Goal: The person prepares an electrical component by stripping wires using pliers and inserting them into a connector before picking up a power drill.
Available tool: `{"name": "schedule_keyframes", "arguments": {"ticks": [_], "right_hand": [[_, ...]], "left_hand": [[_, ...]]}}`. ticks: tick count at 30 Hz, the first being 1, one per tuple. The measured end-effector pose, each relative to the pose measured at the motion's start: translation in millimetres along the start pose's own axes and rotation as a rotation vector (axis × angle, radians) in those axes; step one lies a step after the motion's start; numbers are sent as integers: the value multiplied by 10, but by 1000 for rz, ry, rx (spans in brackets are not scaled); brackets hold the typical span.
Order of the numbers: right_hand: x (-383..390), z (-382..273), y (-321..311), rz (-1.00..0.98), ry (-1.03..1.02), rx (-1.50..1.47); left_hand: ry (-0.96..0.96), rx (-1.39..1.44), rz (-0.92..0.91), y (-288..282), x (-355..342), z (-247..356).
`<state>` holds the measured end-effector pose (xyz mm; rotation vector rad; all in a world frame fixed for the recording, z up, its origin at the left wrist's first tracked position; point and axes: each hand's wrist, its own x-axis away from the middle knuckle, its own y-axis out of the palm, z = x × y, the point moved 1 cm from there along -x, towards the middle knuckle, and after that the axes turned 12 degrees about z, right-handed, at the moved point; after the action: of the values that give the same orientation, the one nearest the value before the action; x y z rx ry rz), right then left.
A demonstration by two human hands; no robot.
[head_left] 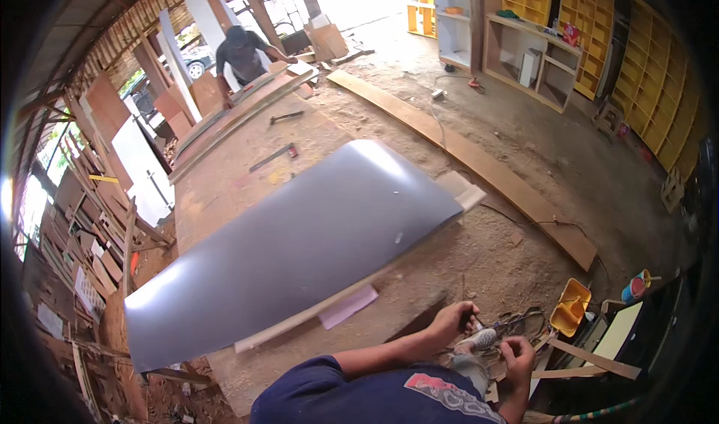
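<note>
My left hand [454, 320] is held beside the near right edge of the worktable, its fingers curled. To its right my right hand [517, 358] is raised with fingers bent in toward the thumb. Whatever either hand may hold is too small or hidden to make out. Neither touches the large grey glossy sheet [292, 244], which lies across the table on a pale wooden strip [299, 315]. A pinkish flat piece [349, 307] pokes out from under the sheet's near edge.
On the wooden worktable [217, 192] lie a clamp [273, 156] and another dark tool [287, 116]. A long board [464, 162] rests on the right. A yellow container [570, 306] stands near my right side. Another person [243, 53] bends over planks at the far end.
</note>
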<state>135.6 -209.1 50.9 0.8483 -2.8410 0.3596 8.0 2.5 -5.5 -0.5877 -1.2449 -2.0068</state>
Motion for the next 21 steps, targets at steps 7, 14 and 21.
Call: {"name": "schedule_keyframes", "arguments": {"ticks": [7,14,21], "right_hand": [[-2313,-808,-543,-73,-274,105],[-3971,-1193,-1054,-87,-252,155],[-5927,-918,-992,115,215,-997]], "left_hand": [[77,139,-14,1595,-1573,519],[65,167,-159,2858,-2676,938],[225,62,-284,4562,-4069,1493]]}}
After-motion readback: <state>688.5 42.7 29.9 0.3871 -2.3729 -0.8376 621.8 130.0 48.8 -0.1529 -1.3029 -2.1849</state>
